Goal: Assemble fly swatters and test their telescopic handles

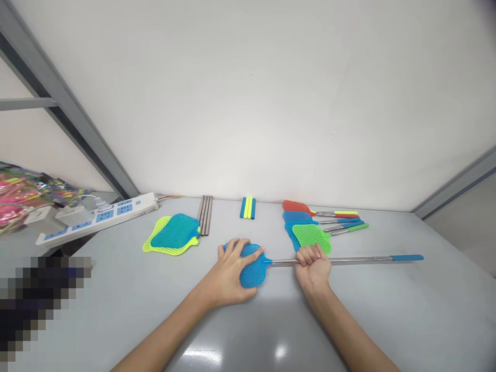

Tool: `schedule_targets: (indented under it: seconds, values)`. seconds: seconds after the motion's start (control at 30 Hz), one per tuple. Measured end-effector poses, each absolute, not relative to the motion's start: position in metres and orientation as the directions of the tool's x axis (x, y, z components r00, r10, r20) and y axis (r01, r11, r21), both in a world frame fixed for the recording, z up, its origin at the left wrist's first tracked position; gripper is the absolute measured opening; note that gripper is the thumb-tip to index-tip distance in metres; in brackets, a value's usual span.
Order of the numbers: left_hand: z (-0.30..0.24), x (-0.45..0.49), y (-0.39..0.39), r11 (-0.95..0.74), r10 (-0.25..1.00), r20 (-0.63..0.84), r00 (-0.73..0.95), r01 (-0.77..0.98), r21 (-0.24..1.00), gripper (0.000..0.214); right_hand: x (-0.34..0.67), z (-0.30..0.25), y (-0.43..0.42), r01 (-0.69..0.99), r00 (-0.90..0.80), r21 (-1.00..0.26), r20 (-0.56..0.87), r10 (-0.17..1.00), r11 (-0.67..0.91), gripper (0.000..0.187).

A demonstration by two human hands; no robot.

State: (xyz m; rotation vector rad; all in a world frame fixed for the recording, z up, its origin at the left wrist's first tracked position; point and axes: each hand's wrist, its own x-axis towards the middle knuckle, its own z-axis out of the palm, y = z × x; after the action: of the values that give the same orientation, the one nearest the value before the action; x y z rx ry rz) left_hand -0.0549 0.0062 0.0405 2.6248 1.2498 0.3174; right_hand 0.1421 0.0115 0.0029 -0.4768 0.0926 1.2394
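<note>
A blue fly swatter [253, 274] lies lengthwise across the table in front of me, its metal rod drawn out long and a blue grip [406, 258] at the right end. My left hand [234, 271] rests over the mesh head with its fingers spread and the thumb near the lower edge. Closed around the rod, a short way right of the head, is my right hand [313, 264], fingers curled with the palm side turned up. Part of the head is hidden under my left hand.
Behind my right hand lie several finished-looking swatters, with a green one [310, 235] in front. Yellow and teal swatter heads [176, 231], metal tubes [205, 214] and coloured grips [248, 207] lie farther left. A power strip [101, 217] and shiny bags [27, 191] are at the far left.
</note>
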Motion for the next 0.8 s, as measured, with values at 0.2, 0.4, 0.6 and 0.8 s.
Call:
schedule_targets:
  seconds: [0.2, 0.4, 0.6, 0.8]
  values:
    - [0.0398, -0.0514, 0.0032, -0.614, 0.782, 0.092, 0.616, 0.736, 0.285, 0.074, 0.1348, 0.0069, 0.0083, -0.926, 0.314, -0.309, -0.303, 0.9, 0.218, 0.031]
    - [0.0409, -0.0513, 0.0021, -0.618, 0.781, 0.104, 0.616, 0.74, 0.265, 0.075, 0.135, 0.0084, 0.0083, -0.926, 0.311, -0.306, -0.288, 0.906, 0.22, 0.032]
    - [0.0412, -0.0507, 0.0032, -0.626, 0.778, 0.119, 0.617, 0.743, 0.238, 0.076, 0.136, 0.0071, 0.0082, -0.94, 0.286, -0.277, -0.317, 0.904, 0.2, 0.03]
    - [0.0415, -0.0509, 0.0055, -0.634, 0.773, 0.15, 0.616, 0.744, 0.213, 0.077, 0.1379, 0.007, 0.0105, -0.953, 0.249, -0.251, -0.321, 0.914, 0.172, 0.028]
